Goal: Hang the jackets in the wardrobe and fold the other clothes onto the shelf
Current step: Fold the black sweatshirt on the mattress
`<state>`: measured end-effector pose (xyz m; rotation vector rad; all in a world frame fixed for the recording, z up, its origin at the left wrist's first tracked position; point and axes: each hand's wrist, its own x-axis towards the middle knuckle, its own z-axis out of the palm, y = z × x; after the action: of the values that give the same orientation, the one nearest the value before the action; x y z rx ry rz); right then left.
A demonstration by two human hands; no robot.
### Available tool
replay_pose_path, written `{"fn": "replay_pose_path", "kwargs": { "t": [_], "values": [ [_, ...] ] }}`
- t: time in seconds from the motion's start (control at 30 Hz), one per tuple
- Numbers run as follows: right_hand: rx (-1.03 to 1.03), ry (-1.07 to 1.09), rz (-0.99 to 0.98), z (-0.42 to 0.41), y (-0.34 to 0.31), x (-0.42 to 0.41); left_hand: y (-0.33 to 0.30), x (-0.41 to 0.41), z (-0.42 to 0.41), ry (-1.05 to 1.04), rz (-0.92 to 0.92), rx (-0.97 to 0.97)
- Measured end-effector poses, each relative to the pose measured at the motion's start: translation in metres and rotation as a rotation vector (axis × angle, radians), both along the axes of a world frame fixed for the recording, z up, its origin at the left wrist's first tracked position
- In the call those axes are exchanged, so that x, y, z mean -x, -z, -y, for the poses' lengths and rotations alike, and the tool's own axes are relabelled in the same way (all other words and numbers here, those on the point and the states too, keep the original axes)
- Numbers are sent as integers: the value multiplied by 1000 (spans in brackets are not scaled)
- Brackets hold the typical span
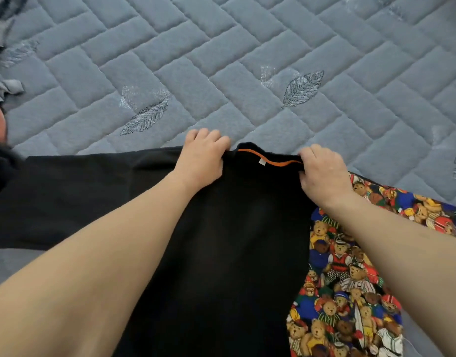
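A black top [234,240] with an orange strip inside its collar lies flat on the grey quilted bed cover [221,60], collar away from me. My left hand [202,161] grips the cloth at the left end of the collar. My right hand [322,173] grips the right end. One black sleeve stretches out to the left. Under the top's right side lies a garment printed with teddy bears [350,292].
A crumpled grey cloth [2,88] and some dark clothing [0,161] lie at the left edge of the bed. The quilted cover spreads beyond the collar, with stitched leaf patterns.
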<state>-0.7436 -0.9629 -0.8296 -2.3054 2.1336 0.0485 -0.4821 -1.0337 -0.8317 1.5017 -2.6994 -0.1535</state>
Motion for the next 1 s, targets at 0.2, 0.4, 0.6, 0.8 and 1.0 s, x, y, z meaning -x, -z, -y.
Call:
{"fn": "replay_pose_path", "kwargs": {
  "t": [0.2,0.4,0.6,0.8,1.0],
  "values": [
    [-287,-120,-249,-69,7,-8,32,-50,-67,163,226,-35],
    [-742,-57,-441,-48,-1,-66,33,-61,-79,135,138,-186],
    [-515,-106,-12,-20,4,-152,8,-170,-95,-283,-84,-24],
    [-465,-57,146,25,12,-284,-2,-356,-82,-1606,-453,21],
    [-535,-228,99,50,12,-422,-6,-439,-47,-1781,-1306,-519]
  ]
}}
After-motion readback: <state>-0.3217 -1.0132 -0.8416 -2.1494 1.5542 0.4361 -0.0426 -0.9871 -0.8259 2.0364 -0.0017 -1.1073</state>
